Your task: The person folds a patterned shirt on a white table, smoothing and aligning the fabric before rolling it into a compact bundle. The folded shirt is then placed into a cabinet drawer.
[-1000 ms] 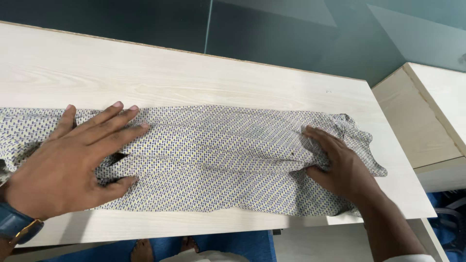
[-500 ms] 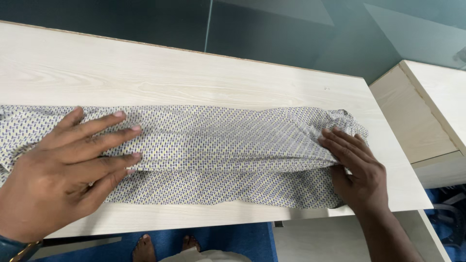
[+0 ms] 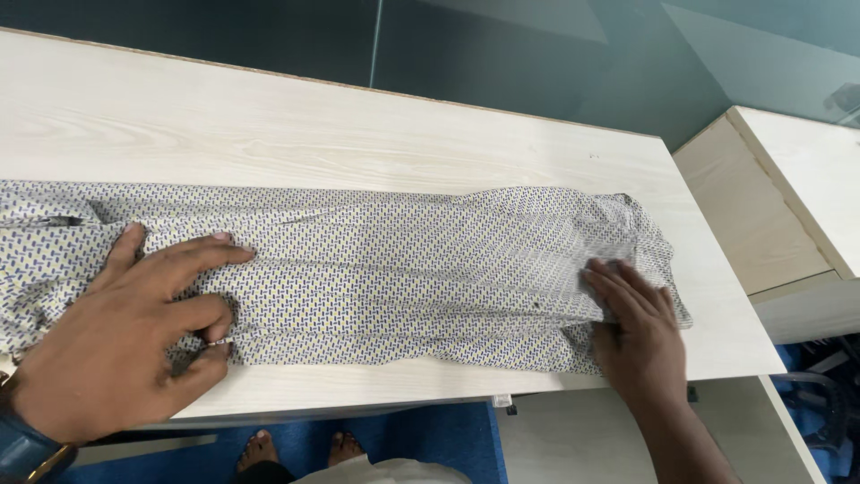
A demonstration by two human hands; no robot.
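Head view: patterned garment (image 3: 376, 269) lies folded lengthwise along the pale table (image 3: 358, 125). Left hand (image 3: 125, 332) presses flat, lower fingers curling into the cloth edge. Right hand (image 3: 638, 327), fingers together, flattens the collar end, pinning the fold.

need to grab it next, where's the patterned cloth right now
In the head view the patterned cloth lies stretched along the near edge of the pale wooden table, under the left hand and right hand.
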